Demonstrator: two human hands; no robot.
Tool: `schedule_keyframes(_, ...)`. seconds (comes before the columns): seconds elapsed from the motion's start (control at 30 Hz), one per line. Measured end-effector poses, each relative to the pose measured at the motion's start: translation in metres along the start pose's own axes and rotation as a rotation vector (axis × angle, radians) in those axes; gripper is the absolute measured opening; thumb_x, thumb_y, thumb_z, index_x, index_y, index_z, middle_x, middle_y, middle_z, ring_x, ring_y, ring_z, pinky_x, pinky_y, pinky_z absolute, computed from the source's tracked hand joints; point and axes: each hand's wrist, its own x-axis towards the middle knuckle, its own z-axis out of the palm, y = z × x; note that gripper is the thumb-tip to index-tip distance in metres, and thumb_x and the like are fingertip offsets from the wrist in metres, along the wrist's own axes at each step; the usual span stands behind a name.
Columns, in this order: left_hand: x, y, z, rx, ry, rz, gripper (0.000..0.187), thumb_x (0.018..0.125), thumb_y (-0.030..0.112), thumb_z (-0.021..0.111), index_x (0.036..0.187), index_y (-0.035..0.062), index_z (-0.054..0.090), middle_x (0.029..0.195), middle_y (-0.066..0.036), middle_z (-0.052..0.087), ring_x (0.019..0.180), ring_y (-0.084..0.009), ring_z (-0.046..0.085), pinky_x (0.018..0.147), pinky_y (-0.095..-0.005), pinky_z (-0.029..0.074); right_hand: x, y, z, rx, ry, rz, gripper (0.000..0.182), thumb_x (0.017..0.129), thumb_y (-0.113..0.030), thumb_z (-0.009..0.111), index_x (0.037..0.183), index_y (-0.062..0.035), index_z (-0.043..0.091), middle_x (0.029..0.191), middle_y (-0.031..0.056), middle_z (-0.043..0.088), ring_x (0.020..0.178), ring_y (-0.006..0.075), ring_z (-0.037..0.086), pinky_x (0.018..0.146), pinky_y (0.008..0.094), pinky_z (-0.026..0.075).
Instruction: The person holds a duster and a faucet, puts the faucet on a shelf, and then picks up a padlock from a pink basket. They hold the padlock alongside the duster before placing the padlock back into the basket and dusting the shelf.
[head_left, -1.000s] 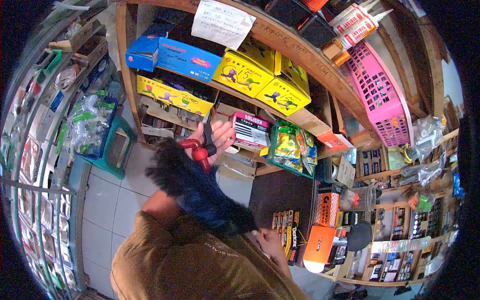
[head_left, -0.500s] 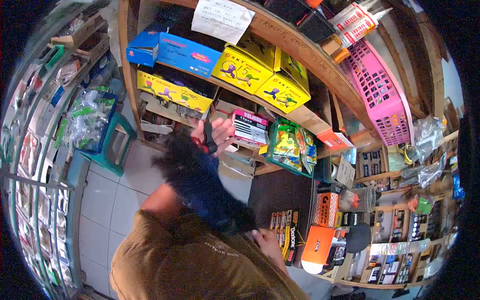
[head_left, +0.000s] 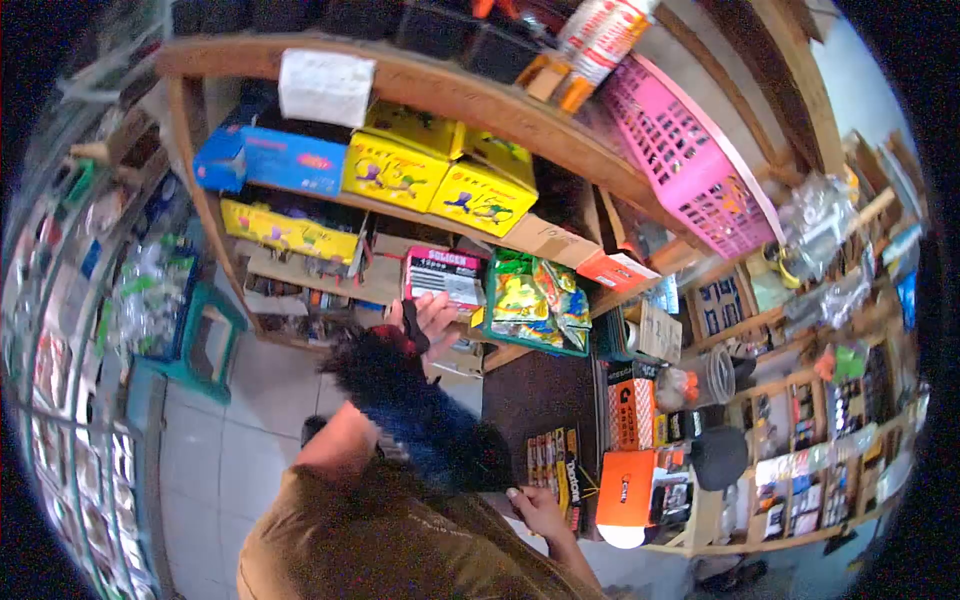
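A dark blue-black fluffy duster [head_left: 425, 420] slants across my front, its bushy end beside my left wrist. My left hand [head_left: 432, 325] is palm up with loosely bent fingers, and a red and black handle-like part [head_left: 400, 338] lies across its palm. Just behind those fingertips is a pink and black Soligen box [head_left: 445, 276]. At the lower right, my right hand [head_left: 543, 515] pinches the duster's other end between thumb and fingers. The duster hides part of my left forearm, and blur softens its details.
Yellow boxes [head_left: 395, 172] and a blue box [head_left: 290, 160] line the shelf ahead. A green basket of packets [head_left: 535, 345] stands right of my left hand. Above hangs a pink basket [head_left: 690, 160]. Orange boxes [head_left: 627, 490] sit near my right hand; a green stool [head_left: 205, 375] is at left.
My view has turned, so the shelves sit further left in it. My left hand now overlaps the Soligen box's lower edge. Both hands keep the same hold on the duster.
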Motion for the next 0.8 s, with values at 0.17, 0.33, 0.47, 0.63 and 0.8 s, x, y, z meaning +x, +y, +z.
schedule_keyframes(0.17,-0.003,0.020,0.006,-0.117,0.264,-0.160,0.043,0.086,0.041,0.036,0.120,0.0141,0.040,0.113,-0.009,0.051,0.090,-0.0232,0.054,0.069,-0.0336,0.049,-0.006,-0.026,0.027,0.515,-0.054,0.057,0.039,0.086,-0.034,0.046,0.060,-0.0049,0.050,0.047,-0.0002,0.042,0.038,0.0082,0.037,0.036,0.0246,0.030)
schedule_keyframes(0.33,-0.019,0.074,-0.041,0.235,0.276,-0.252,0.026,0.087,0.035,0.038,0.100,0.0158,0.049,0.071,-0.005,0.054,0.053,-0.0167,0.051,0.044,-0.0276,0.045,0.010,-0.089,0.026,0.662,-0.052,0.067,0.046,0.087,-0.045,0.038,0.064,-0.0065,0.048,0.047,0.0010,0.041,0.036,0.0084,0.037,0.031,0.0235,0.029)
schedule_keyframes(0.47,-0.052,0.119,-0.057,0.404,0.444,-0.120,0.025,0.088,0.031,0.036,0.101,0.0132,0.048,0.065,-0.004,0.049,0.052,-0.0195,0.050,0.041,-0.0315,0.041,0.060,-0.141,0.013,0.587,-0.063,-0.065,0.043,0.088,-0.043,0.032,0.071,-0.0076,0.049,0.048,-0.0009,0.043,0.035,0.0072,0.039,0.025,0.0212,0.026)
schedule_keyframes(0.63,-0.087,0.132,-0.057,0.337,0.510,0.073,0.020,0.082,0.024,0.045,0.093,0.0080,0.048,0.068,-0.006,0.051,0.056,-0.0215,0.051,0.050,-0.0342,0.044,0.137,-0.225,-0.005,0.959,-0.114,-0.122,0.030,0.084,-0.038,0.048,0.080,-0.0092,0.051,0.049,-0.0014,0.042,0.035,0.0089,0.038,0.033,0.0221,0.031)
schedule_keyframes(0.8,-0.111,0.112,-0.052,0.654,0.443,0.215,0.024,0.074,0.013,0.046,0.096,0.0022,0.047,0.074,-0.009,0.052,0.063,-0.0262,0.053,0.059,-0.0393,0.047,0.207,-0.331,-0.049,0.945,-0.164,-0.350,0.029,0.081,-0.036,0.053,0.091,-0.0090,0.051,0.060,0.0031,0.050,0.048,0.0150,0.050,0.043,0.0270,0.043)
